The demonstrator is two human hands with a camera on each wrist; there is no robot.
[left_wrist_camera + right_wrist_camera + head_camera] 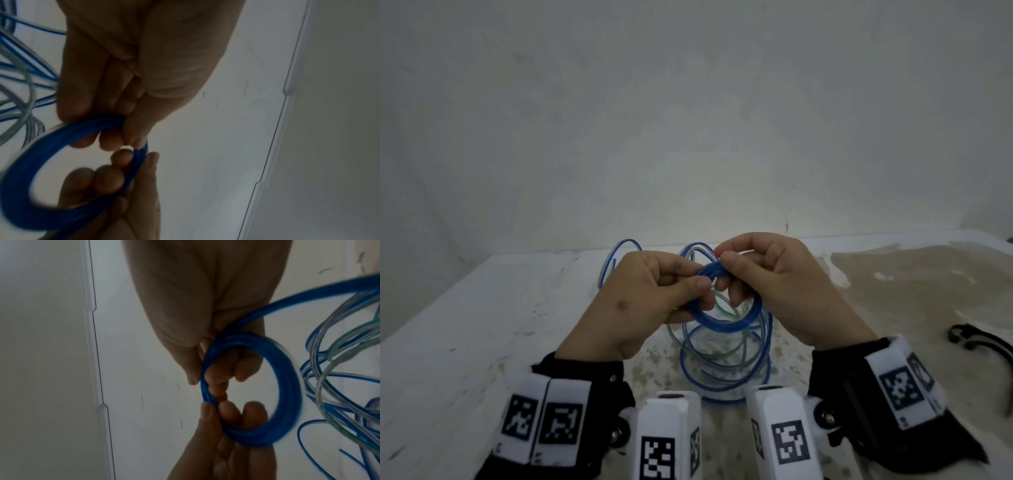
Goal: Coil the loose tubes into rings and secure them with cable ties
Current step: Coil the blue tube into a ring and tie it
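A blue tube wound into a small ring [726, 322] hangs in the air between both hands over the table. My left hand [698, 294] pinches the ring's top left between thumb and fingers. My right hand [726, 270] pinches its top just beside that, fingers curled through the ring. In the left wrist view the ring [24, 178] curves down from my left hand [123, 134]. In the right wrist view the ring [287, 386] hangs under my right hand [218, 369]. One blue strand runs from the ring to the loose tubes. No cable tie shows on the ring.
A tangle of loose blue, clear and green tubes [722, 363] lies on the white table [482, 325] under the hands, also in the wrist views as loose tubes [24, 78] and loose tubes [333, 369]. Black cable ties [976, 342] lie at the right. A wall stands behind the table.
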